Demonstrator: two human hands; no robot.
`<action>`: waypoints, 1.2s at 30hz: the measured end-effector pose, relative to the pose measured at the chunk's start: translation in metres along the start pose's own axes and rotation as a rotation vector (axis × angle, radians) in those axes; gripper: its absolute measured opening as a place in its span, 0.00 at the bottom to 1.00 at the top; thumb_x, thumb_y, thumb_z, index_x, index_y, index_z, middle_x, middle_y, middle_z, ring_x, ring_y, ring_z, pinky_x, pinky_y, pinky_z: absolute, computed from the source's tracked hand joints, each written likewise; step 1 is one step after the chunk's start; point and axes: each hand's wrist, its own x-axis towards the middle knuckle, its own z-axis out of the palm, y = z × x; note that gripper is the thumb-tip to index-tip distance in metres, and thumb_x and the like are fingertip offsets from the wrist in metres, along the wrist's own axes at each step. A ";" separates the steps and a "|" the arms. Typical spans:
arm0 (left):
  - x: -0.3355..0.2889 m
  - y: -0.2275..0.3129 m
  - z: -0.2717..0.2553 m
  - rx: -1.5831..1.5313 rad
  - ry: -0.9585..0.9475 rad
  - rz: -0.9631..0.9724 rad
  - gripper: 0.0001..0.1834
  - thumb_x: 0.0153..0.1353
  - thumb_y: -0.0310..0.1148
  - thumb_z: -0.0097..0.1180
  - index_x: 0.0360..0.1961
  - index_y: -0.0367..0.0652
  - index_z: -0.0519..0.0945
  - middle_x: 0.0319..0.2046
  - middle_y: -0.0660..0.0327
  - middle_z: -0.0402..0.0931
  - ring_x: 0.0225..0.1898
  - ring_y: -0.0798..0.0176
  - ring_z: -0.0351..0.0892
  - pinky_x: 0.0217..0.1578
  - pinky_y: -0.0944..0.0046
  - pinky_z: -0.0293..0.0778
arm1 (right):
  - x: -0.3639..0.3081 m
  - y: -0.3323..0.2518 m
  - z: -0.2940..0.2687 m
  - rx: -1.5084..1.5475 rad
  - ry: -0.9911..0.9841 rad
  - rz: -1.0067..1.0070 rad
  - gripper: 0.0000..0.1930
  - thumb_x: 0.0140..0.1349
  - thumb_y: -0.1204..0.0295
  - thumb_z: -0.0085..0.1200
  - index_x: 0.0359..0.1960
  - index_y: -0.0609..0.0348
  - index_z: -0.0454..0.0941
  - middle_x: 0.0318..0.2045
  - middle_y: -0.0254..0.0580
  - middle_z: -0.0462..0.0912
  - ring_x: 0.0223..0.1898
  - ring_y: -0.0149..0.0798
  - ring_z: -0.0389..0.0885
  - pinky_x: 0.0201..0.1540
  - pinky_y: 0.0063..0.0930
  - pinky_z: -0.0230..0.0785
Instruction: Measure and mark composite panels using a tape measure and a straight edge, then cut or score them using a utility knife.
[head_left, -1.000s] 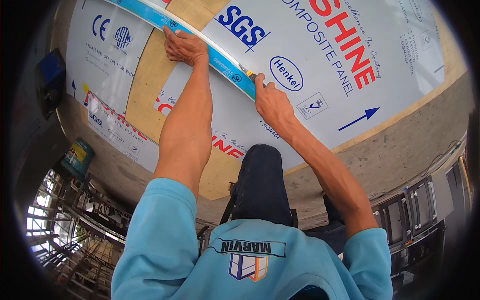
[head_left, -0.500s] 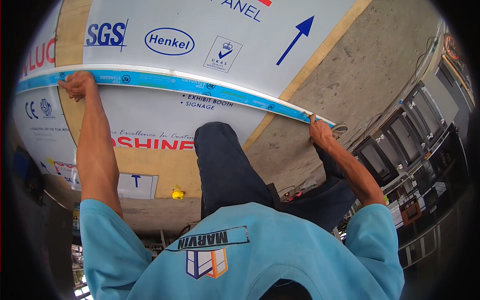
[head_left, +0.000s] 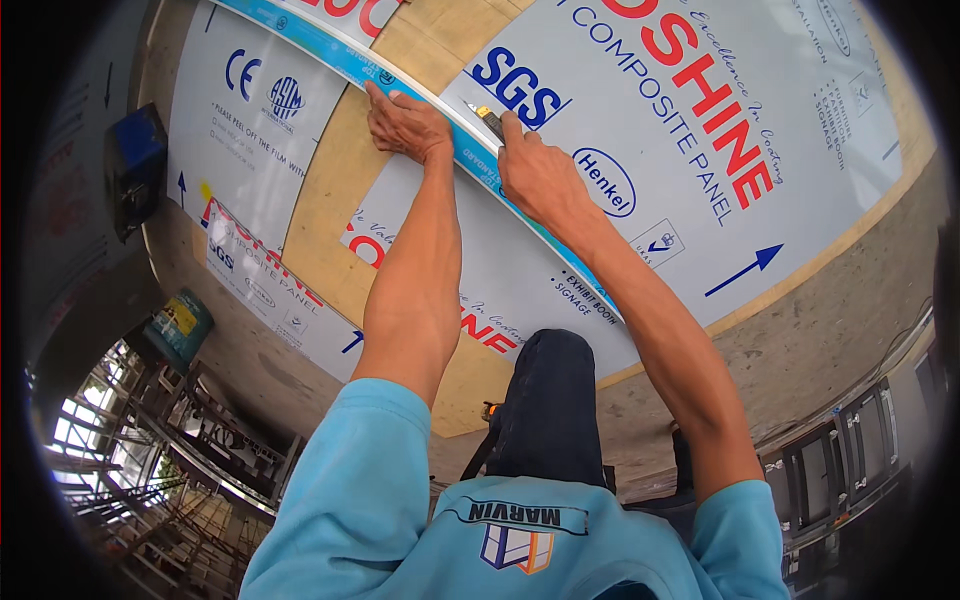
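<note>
Head view: blue strip (head_left: 474, 154) slants down rightward.

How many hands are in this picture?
2. The left hand is at the blue strip; the right hand, farther right along it, holds a small cutter. I see no sign of others hidden.

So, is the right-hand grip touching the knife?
Touching: the head view shows the right-hand grip closed around the knife, its yellow front sticking out.
</note>
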 end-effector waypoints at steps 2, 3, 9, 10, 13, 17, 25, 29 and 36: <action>0.000 0.001 0.002 -0.009 -0.023 -0.002 0.26 0.68 0.41 0.32 0.63 0.44 0.64 0.58 0.55 0.69 0.59 0.49 0.62 0.58 0.49 0.51 | 0.035 -0.011 0.013 0.007 -0.034 -0.006 0.20 0.60 0.74 0.44 0.53 0.70 0.59 0.27 0.64 0.77 0.25 0.58 0.79 0.27 0.46 0.73; -0.001 0.003 0.004 -0.016 -0.030 0.001 0.25 0.68 0.41 0.33 0.64 0.45 0.63 0.58 0.56 0.69 0.59 0.48 0.61 0.58 0.47 0.50 | 0.043 -0.013 0.018 0.013 -0.060 -0.001 0.18 0.61 0.73 0.41 0.52 0.68 0.60 0.28 0.66 0.77 0.26 0.61 0.79 0.29 0.49 0.72; 0.008 -0.009 0.000 0.007 -0.020 0.030 0.25 0.68 0.40 0.33 0.65 0.46 0.60 0.59 0.57 0.68 0.60 0.46 0.60 0.59 0.46 0.49 | 0.042 -0.017 0.036 -0.116 -0.081 -0.010 0.24 0.57 0.74 0.49 0.53 0.75 0.59 0.28 0.61 0.78 0.26 0.55 0.82 0.25 0.41 0.76; 0.006 -0.007 0.001 0.004 -0.020 0.037 0.25 0.68 0.40 0.32 0.65 0.46 0.60 0.59 0.57 0.68 0.60 0.46 0.59 0.59 0.46 0.49 | 0.040 -0.017 0.032 -0.141 -0.093 -0.003 0.24 0.57 0.74 0.50 0.53 0.75 0.59 0.28 0.61 0.78 0.26 0.54 0.82 0.24 0.40 0.76; -0.003 0.002 0.006 -0.021 -0.062 0.017 0.26 0.68 0.40 0.32 0.65 0.46 0.60 0.59 0.57 0.68 0.60 0.47 0.59 0.58 0.47 0.49 | 0.037 -0.018 0.027 -0.180 -0.095 0.043 0.26 0.56 0.74 0.53 0.54 0.75 0.59 0.28 0.61 0.78 0.26 0.51 0.83 0.23 0.37 0.76; -0.005 -0.003 0.003 -0.013 -0.091 -0.017 0.26 0.68 0.41 0.30 0.63 0.43 0.62 0.58 0.55 0.69 0.60 0.52 0.59 0.58 0.49 0.49 | -0.021 0.013 0.028 -0.164 -0.171 0.106 0.27 0.55 0.74 0.54 0.54 0.74 0.59 0.28 0.59 0.78 0.24 0.51 0.83 0.23 0.35 0.77; 0.001 -0.003 0.004 0.104 -0.018 0.023 0.27 0.65 0.42 0.32 0.60 0.40 0.67 0.46 0.53 0.77 0.47 0.49 0.71 0.49 0.52 0.56 | -0.262 0.129 0.022 -0.252 -0.406 0.362 0.23 0.59 0.75 0.45 0.56 0.69 0.56 0.29 0.59 0.76 0.23 0.53 0.81 0.24 0.40 0.75; 0.010 -0.006 0.006 0.118 0.003 0.003 0.27 0.65 0.41 0.32 0.61 0.41 0.67 0.45 0.52 0.78 0.46 0.49 0.73 0.49 0.50 0.57 | -0.391 0.197 0.030 -0.337 -0.457 0.457 0.22 0.61 0.74 0.43 0.56 0.69 0.57 0.29 0.59 0.77 0.24 0.51 0.81 0.26 0.41 0.75; 0.020 -0.007 0.013 0.113 0.056 -0.010 0.25 0.64 0.41 0.35 0.60 0.46 0.68 0.43 0.51 0.79 0.48 0.48 0.71 0.49 0.49 0.58 | -0.533 0.232 -0.020 -0.369 -0.529 0.886 0.22 0.60 0.71 0.45 0.55 0.67 0.59 0.33 0.64 0.77 0.29 0.61 0.80 0.30 0.49 0.73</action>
